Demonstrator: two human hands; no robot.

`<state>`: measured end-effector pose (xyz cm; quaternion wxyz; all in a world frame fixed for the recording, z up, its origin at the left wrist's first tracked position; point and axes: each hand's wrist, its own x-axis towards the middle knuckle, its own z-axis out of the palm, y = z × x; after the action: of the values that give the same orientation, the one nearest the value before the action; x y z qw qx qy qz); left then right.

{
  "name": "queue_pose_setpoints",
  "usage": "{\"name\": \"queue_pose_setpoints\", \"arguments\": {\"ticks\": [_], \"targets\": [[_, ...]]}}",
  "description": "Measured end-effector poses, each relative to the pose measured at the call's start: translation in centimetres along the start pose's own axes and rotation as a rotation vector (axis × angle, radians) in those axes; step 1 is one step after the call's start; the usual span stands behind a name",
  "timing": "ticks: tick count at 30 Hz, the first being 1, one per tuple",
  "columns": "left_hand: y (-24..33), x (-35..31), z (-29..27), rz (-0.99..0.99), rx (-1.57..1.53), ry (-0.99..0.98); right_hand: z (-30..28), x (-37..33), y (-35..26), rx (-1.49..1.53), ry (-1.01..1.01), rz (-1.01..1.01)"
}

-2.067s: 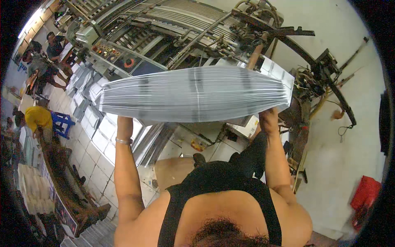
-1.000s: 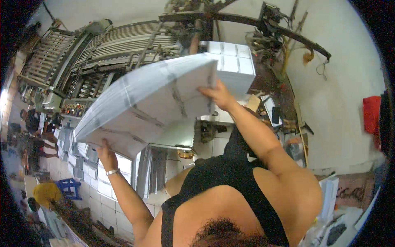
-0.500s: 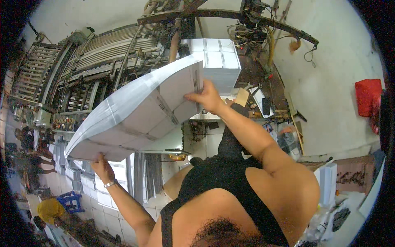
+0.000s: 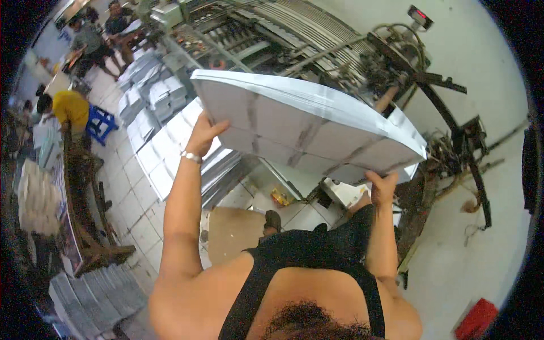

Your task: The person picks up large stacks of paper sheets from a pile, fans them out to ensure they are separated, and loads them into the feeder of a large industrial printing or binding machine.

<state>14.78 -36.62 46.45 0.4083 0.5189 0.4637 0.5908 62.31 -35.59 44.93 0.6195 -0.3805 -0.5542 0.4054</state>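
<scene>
A thick stack of large printed paper sheets (image 4: pixel 283 126) hangs in the air in front of me, held by both ends. My left hand (image 4: pixel 203 135) grips its left edge, thumb on the near face and the other fingers hidden behind. At the lower right corner, my right hand (image 4: pixel 382 186) is closed round the sheets, its thumb on the near face. The sheets sag and fan slightly along the top edge. Just beyond my left hand lies a wide pile of white paper (image 4: pixel 164 150), partly covered by the held stack.
A large slatted machine (image 4: pixel 249 37) stands behind the stack, with a metal arm (image 4: pixel 442 107) at right. Several paper piles (image 4: pixel 150 85) cover the tiled floor at left. A person in yellow (image 4: pixel 71 107) sits near a blue stool (image 4: pixel 102 123); a wooden bench (image 4: pixel 85 226) stands nearer.
My view has swung left, toward the floor piles. The stack has come round with both hands still on it, from steeply slanted, right end up, to nearly level with its right end lower.
</scene>
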Motion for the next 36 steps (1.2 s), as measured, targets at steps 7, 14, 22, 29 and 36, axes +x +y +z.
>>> {"name": "queue_pose_setpoints", "arguments": {"ticks": [7, 14, 22, 29, 36], "targets": [[0.6, 0.2, 1.0, 0.056, -0.085, 0.089, 1.2, 1.2, 0.2, -0.019, 0.068, 0.045], [4.1, 0.7, -0.5, -0.038, 0.127, -0.051, 1.0, 1.1, 1.0, 0.044, 0.136, 0.021], [12.2, -0.5, 3.5, 0.868, 1.017, 0.52, 1.8, 1.4, 0.2, -0.052, 0.151, 0.052], [15.4, 3.4, -1.0, 0.639, 1.035, 0.025, 0.5, 2.0, 1.7, -0.175, 0.124, 0.016], [-0.1, 10.0, -1.9, -0.108, 0.315, -0.146, 0.7, 2.0, 0.9, 0.043, 0.094, 0.057]]}}
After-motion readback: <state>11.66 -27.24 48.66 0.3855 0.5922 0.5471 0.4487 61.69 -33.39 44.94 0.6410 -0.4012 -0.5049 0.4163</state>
